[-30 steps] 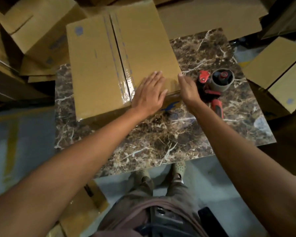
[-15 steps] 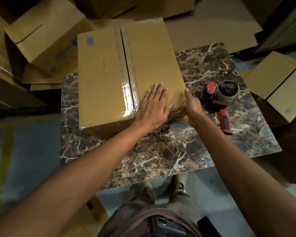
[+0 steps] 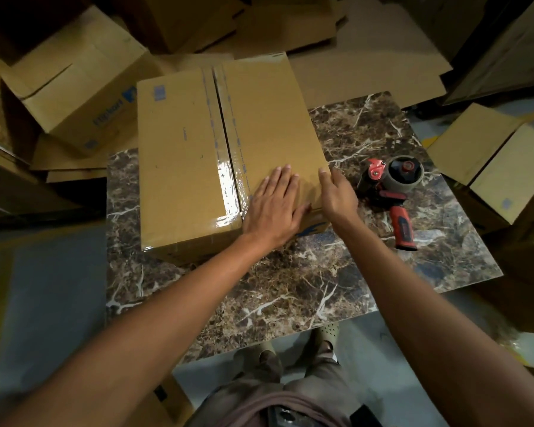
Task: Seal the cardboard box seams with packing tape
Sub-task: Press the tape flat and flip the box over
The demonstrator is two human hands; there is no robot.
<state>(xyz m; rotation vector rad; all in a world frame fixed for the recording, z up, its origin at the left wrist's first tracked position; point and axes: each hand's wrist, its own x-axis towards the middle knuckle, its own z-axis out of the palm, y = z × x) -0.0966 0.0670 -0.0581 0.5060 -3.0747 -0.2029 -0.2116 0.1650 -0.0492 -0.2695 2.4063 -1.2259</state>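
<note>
A closed brown cardboard box (image 3: pixel 185 155) lies on the marble table (image 3: pixel 305 288), with clear glossy tape (image 3: pixel 227 186) running along its centre seam and over the near edge. My left hand (image 3: pixel 275 208) lies flat with straight fingers on the box top, just right of the tape at the near edge. My right hand (image 3: pixel 336 195) rests against the box's near right corner, its fingers along the right edge. A red and black tape dispenser (image 3: pixel 389 192) with a roll lies on the table right of my right hand, untouched.
Other cardboard boxes stand around: one at the left (image 3: pixel 80 87), one at the right (image 3: pixel 500 161), and flattened sheets (image 3: pixel 352 66) behind the table. My feet (image 3: pixel 324 334) show below the table's near edge on the grey floor.
The view has shifted so box and table sit lower in frame. My right hand has slid up onto the box's right corner. My left hand stays flat near the tape.
</note>
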